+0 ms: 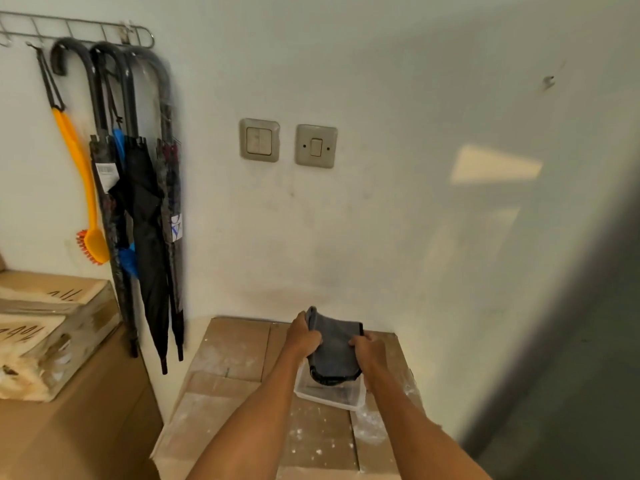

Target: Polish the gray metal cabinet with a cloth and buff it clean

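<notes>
A gray cloth with a dark stitched edge hangs folded between my two hands. My left hand grips its upper left side. My right hand grips its right edge. The cloth is held just above a small clear plastic container that sits on a dusty cardboard box. A blurred gray metal surface, seemingly the cabinet, fills the right edge of the view.
Several dark umbrellas and an orange brush hang from a wire wall rack at the left. Stacked cardboard boxes stand at the lower left. Two wall switches sit on the white wall.
</notes>
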The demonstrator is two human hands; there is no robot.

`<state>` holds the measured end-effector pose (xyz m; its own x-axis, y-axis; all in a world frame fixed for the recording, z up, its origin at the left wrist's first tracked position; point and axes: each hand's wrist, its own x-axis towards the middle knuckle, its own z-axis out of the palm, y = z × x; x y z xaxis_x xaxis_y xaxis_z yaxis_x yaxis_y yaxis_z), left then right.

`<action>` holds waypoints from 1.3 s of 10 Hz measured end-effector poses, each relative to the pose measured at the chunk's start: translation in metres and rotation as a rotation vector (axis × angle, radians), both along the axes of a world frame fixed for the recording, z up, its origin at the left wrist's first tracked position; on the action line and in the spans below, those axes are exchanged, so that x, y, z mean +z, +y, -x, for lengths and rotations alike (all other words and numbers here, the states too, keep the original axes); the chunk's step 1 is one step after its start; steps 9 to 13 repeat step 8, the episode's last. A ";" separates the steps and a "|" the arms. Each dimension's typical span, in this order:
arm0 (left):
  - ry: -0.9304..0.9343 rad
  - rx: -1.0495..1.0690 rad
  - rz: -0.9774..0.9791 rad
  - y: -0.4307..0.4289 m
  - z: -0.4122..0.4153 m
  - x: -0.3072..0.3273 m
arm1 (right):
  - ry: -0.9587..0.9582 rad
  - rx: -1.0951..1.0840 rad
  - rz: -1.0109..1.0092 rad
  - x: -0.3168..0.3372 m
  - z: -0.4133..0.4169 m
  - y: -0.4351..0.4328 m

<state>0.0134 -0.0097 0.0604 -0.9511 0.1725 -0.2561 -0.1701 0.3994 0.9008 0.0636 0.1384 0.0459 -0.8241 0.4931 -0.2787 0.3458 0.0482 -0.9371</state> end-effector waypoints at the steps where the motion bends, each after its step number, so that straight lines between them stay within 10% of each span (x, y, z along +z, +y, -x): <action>1: -0.029 0.034 0.090 0.003 -0.004 -0.019 | -0.037 0.050 -0.075 -0.022 0.001 0.003; 13: 0.331 -0.041 0.372 -0.013 -0.021 -0.068 | -0.159 0.206 -0.471 -0.042 -0.023 0.008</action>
